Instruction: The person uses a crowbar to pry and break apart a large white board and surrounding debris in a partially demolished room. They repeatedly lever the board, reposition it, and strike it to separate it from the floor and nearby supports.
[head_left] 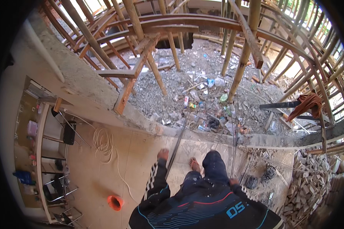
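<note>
My left hand (163,154) is held out with curled fingers, just left of a bundle of long, thin dark metal bars (176,146). A gap shows between that hand and the bars, and nothing is visible in its grasp. Close by my right thigh is my right hand (233,181), its fingers mostly hidden. More thin metal bars (234,143) run from the rubble over the ledge toward this hand. Whether it grips them I cannot tell. One sandalled foot (195,165) shows on the floor between the two sets of bars.
A broken concrete ledge (172,131) borders rubble (202,95) strewn with litter, under wooden poles (240,72). Coiled pale cable (103,140) and an orange cone-shaped object (115,203) lie left. Dark wire coils (268,173) and stacked blocks (307,183) are right. Shelving (42,152) lines the left wall.
</note>
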Available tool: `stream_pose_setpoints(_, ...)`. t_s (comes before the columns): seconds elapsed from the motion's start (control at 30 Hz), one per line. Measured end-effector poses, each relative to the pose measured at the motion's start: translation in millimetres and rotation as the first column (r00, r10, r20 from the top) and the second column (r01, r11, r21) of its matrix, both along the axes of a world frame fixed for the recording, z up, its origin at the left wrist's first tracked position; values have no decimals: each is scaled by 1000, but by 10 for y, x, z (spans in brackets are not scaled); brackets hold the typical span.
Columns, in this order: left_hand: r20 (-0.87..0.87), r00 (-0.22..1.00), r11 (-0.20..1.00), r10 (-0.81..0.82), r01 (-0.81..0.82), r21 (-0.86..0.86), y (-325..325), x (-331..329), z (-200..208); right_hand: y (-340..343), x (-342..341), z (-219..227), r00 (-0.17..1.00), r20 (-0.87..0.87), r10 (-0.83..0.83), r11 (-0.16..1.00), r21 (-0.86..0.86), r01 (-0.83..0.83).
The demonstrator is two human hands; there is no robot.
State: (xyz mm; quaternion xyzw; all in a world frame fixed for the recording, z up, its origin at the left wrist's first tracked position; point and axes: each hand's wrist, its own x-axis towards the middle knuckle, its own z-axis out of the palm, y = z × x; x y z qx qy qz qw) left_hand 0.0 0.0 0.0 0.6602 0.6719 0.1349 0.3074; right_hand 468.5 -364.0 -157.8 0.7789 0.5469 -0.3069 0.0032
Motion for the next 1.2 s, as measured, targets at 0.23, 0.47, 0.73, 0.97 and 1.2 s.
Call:
stream_pose_setpoints(0.23, 519, 772, 927, 367, -258, -272, 436, 321, -142, 2075, 629, 1522, 538, -514, -668, 734, -340, 588)
stream_pose_setpoints(0.47, 112, 768, 755, 631, -575, -315, -10, -275, -503, 3501, 754, 1781, 550, -543, -635, 755, -283, 592)
stream_pose_setpoints(0.73, 234, 718, 752, 655, -651, -103, 1346, -297, 467, 4310, 330, 2243, 751, -317, -580, 639, -748, 178)
stream_pose_setpoints(0.97, 135, 844, 854, 519, -517, -50, 2151, 466, 244, 5051, 482, 1078, 983, -177, 50, 934, -339, -108)
stream_pose_setpoints(1.2, 422, 479, 638, 770, -552, -537, 2056, 952, -304, 6186, 359, 2330, 955, -273, -114, 987, -141, 77)
